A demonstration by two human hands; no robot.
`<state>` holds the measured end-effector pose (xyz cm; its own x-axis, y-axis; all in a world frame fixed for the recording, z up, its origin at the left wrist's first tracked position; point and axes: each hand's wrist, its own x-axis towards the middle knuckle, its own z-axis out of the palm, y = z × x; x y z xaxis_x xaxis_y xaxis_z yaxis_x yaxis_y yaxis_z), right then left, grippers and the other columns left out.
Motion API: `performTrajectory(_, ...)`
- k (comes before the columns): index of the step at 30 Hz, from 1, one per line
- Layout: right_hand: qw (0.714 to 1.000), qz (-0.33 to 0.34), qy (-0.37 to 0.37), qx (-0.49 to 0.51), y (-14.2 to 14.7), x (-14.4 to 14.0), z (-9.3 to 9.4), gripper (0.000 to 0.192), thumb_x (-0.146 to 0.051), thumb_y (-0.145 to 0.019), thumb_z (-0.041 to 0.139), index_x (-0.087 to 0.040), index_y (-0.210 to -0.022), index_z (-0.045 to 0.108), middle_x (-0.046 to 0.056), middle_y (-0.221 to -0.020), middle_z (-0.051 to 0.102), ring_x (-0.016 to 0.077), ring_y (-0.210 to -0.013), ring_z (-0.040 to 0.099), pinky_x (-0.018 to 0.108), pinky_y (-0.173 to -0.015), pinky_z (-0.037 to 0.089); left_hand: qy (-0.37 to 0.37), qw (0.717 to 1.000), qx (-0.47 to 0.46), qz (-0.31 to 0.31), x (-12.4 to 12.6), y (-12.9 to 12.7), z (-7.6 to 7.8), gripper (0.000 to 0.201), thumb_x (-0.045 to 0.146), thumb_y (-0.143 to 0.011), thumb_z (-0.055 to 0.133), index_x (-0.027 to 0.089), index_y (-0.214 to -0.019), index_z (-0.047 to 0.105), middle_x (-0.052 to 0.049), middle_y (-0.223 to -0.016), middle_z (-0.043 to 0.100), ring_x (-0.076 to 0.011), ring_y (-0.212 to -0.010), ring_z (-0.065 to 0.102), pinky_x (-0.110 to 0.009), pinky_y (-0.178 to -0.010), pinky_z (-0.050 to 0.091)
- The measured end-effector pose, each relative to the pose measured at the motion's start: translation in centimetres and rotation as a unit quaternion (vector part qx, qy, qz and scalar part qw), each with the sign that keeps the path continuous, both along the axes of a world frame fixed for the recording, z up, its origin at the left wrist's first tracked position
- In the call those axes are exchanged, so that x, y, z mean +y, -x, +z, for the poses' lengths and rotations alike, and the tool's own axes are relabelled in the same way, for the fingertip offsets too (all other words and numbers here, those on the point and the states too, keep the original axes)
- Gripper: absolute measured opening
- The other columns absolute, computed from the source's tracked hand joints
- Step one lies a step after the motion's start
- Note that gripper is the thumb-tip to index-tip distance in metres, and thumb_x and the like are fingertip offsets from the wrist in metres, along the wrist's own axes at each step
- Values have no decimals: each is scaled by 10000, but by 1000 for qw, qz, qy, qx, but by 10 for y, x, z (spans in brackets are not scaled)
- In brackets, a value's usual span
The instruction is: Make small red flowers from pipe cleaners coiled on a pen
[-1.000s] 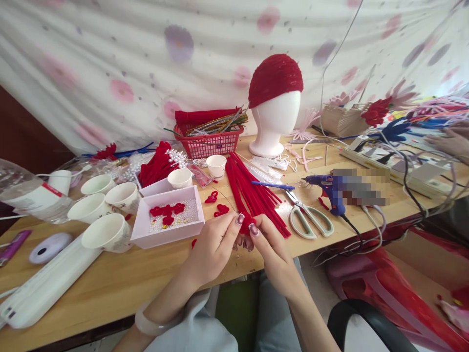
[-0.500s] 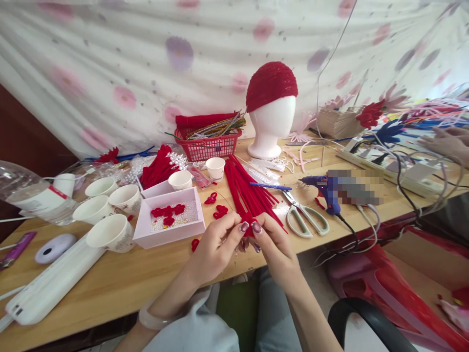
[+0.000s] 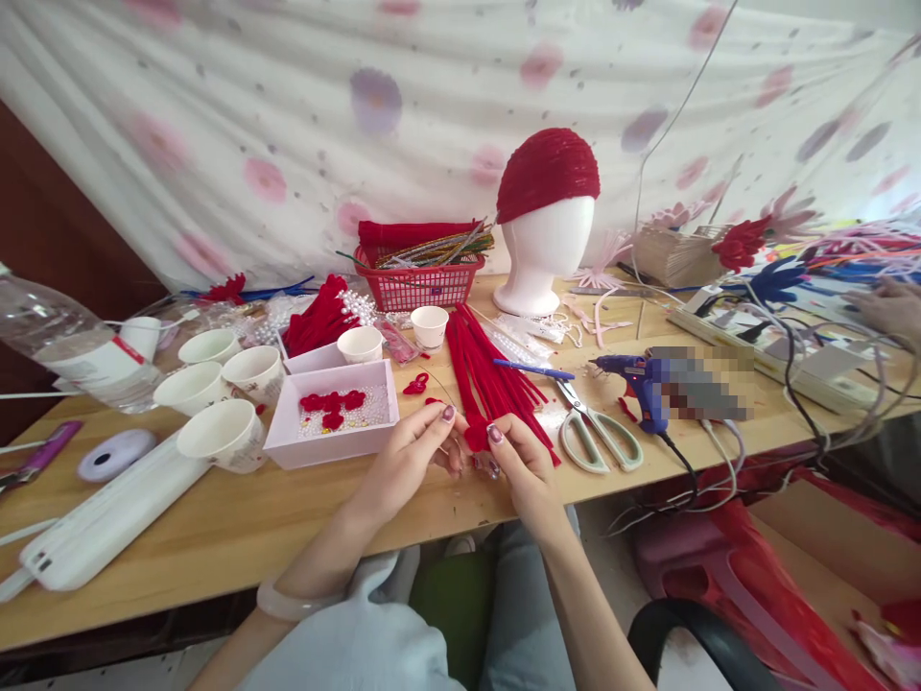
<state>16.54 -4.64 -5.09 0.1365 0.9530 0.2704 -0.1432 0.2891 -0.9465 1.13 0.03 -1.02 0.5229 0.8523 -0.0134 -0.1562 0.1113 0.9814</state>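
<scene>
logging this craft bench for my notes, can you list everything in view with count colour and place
table: one, light wood, across the view
foam head: one, white, red cap, back centre
basket: one, red, left of the head
pipe cleaners: a bundle, red, centre
tray: one, pale pink, holds red pieces and beads
paper cups: six or so, white, left and centre
scissors: one pair, pale handles, right of bundle
glue gun: one, blue, right
bottle: one, clear, far left
left hand: pinching a small red piece
right hand: pinching the same piece
</scene>
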Motion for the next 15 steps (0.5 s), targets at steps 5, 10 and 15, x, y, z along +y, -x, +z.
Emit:
performTrajectory(5,1000,-14,4,17,3,5,-7,366,-511,-903,658,-202,-741,549,-48,-602,505,108,-539,420,242,-534,334,82,996,-44,-9,0,-6,-5,423,514,-694,813,146,-799,632,7,-664,645,-110,-592,586,-232,-601,512)
performTrajectory(10,999,-11,5,50,4,5,-12,516,-643,-972,424,-202,-733,544,-37,-576,481,125,-539,442,266,-554,374,27,999,-8,46,2,-11,-8,357,465,-699,807,144,-747,660,8,-601,629,-124,-595,586,-250,-612,510)
performTrajectory(15,998,13,0,63,4,6,-16,417,-559,-1002,444,-212,-785,527,-47,-589,475,125,-560,439,268,-590,384,-26,995,35,91,4,-9,-9,192,339,-735,735,146,-733,734,-18,-700,666,-130,-624,586,-261,-624,510)
